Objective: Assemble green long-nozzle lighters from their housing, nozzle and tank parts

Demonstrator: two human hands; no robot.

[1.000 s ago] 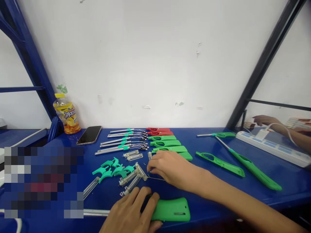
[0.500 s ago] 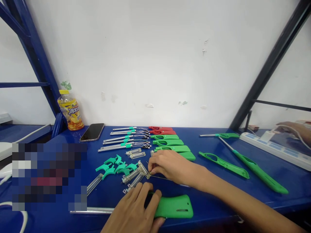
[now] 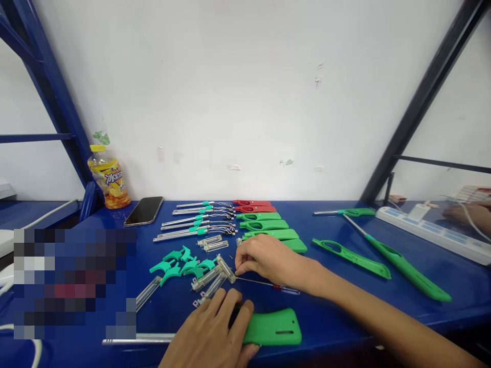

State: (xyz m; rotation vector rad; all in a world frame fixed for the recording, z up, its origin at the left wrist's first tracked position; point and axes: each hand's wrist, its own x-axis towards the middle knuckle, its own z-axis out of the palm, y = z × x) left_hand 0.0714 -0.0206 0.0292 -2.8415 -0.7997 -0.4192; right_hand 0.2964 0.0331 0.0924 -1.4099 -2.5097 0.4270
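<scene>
Fig. | L hand [image 3: 215, 332] fingers closed on green shell [image 3: 274, 327], at bench [image 3: 345, 306] front edge | R hand [image 3: 268, 260] fingers pinched by clear tubes [image 3: 209, 278], content unclear | step judged: small-part pick; fine pinch req'd.

Note that the near handle shell [image 3: 274, 327] is bright green. The table [image 3: 345, 317] is deep blue. At left you find teal triggers [image 3: 180, 260]. Far off, two red shells [image 3: 253, 206] lie behind a row of green shells [image 3: 264, 225]. The bottle [image 3: 107, 179] is yellow with an orange printed label, the phone [image 3: 143, 211] is black, and the power strip [image 3: 433, 232] is white.
</scene>
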